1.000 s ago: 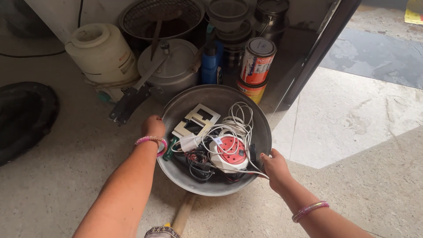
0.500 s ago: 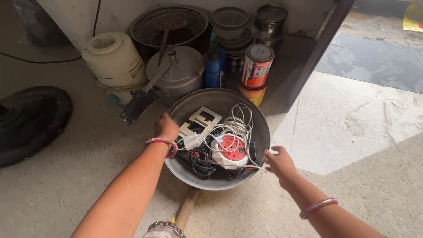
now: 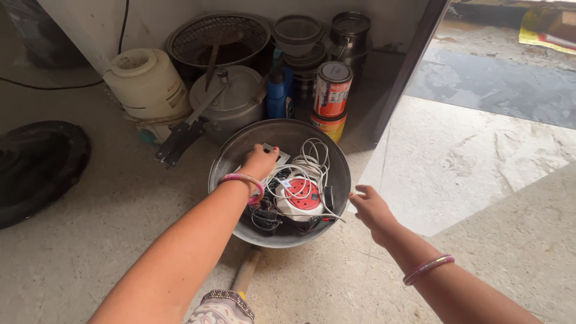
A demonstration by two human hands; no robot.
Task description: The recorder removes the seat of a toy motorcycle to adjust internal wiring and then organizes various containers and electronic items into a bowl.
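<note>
A wide grey metal bowl (image 3: 237, 150) sits on the stone floor in front of me. It holds a round red-and-white extension reel (image 3: 298, 195), coiled white cables (image 3: 313, 159), black wires and a white switch plate (image 3: 277, 155). My left hand (image 3: 259, 162) reaches into the bowl from the left, fingers curled over the switch plate and hiding most of it. My right hand (image 3: 372, 207) hovers just outside the bowl's right rim with its fingers apart, holding nothing, close to a loose white wire.
Behind the bowl stand a pressure cooker (image 3: 231, 102), a white plastic container (image 3: 147, 84), stacked paint tins (image 3: 332, 90), a blue bottle (image 3: 277, 93), a mesh-topped pan (image 3: 219, 36) and steel vessels (image 3: 351, 33). At left lies a black round object (image 3: 36, 168). A wooden handle (image 3: 246, 273) pokes out under the bowl.
My left hand moved from the bowl's left rim into the bowl onto the switch plate. My right hand let go of the right rim and now hovers beside it.
</note>
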